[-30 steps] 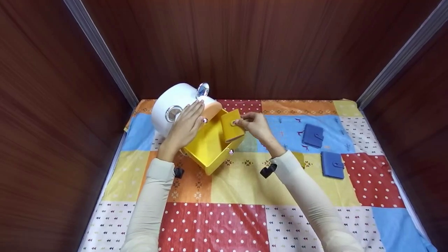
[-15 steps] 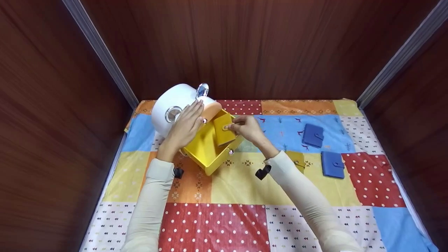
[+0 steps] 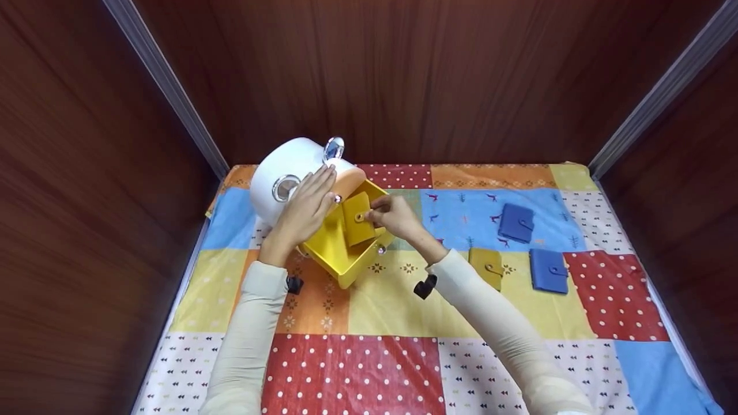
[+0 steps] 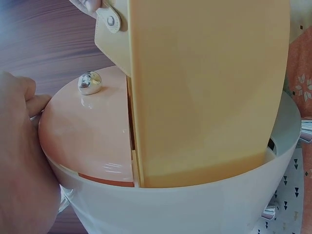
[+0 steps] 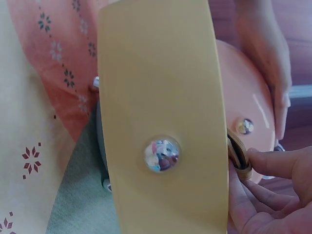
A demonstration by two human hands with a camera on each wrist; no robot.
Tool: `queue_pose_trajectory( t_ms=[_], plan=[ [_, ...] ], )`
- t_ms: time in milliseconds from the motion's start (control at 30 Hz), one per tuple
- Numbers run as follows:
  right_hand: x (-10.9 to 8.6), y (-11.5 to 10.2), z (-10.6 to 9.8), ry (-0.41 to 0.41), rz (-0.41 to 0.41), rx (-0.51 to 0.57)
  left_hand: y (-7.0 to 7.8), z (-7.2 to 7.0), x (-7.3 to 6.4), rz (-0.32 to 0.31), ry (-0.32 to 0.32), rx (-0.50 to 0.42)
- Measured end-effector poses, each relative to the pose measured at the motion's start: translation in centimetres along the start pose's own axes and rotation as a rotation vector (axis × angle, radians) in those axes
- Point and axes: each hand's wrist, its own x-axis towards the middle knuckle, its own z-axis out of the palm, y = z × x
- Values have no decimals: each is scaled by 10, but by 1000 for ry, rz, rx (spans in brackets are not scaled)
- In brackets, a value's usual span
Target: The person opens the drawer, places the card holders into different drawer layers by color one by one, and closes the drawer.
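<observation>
My right hand (image 3: 398,218) pinches a yellow wallet (image 3: 354,227) with a snap strap by its strap side. The wallet stands tilted within the pulled-out yellow drawer (image 3: 330,245) of a white rounded drawer box (image 3: 275,162). In the right wrist view, thumb and fingers grip the wallet (image 5: 237,153) behind the drawer's front, which hides most of it. My left hand (image 3: 305,208) rests with straight fingers on the white box, beside its pushed-in orange drawer (image 3: 349,183). The left wrist view shows the orange drawer front (image 4: 87,131) with a shiny round knob.
To the right lie another yellow wallet (image 3: 485,266) and two blue wallets, one farther back (image 3: 515,223) and one nearer (image 3: 548,272). A patchwork cloth (image 3: 357,369) covers the table. Dark wood panels (image 3: 380,80) rise at the back and sides.
My right hand has brought the yellow wallet left and down into the drawer. The wallet on the cloth, partly behind the sleeve before, shows more now. My left hand has stayed put.
</observation>
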Motion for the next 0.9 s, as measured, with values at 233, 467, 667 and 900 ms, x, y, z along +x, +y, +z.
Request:
queue_pose_trajectory(
  t_ms=[233, 467, 667, 900],
  plan=[
    [2, 2, 9, -25, -77, -60, -1, 1, 0, 32, 37, 2],
    [0, 5, 9, 13, -139, -208, -1, 1, 0, 24, 31, 0],
    [-1, 6, 6, 14, -147, -192, -1, 0, 1, 10, 18, 4],
    [-2, 7, 3, 40, -153, -167, 0, 1, 1, 13, 10, 11]
  ],
)
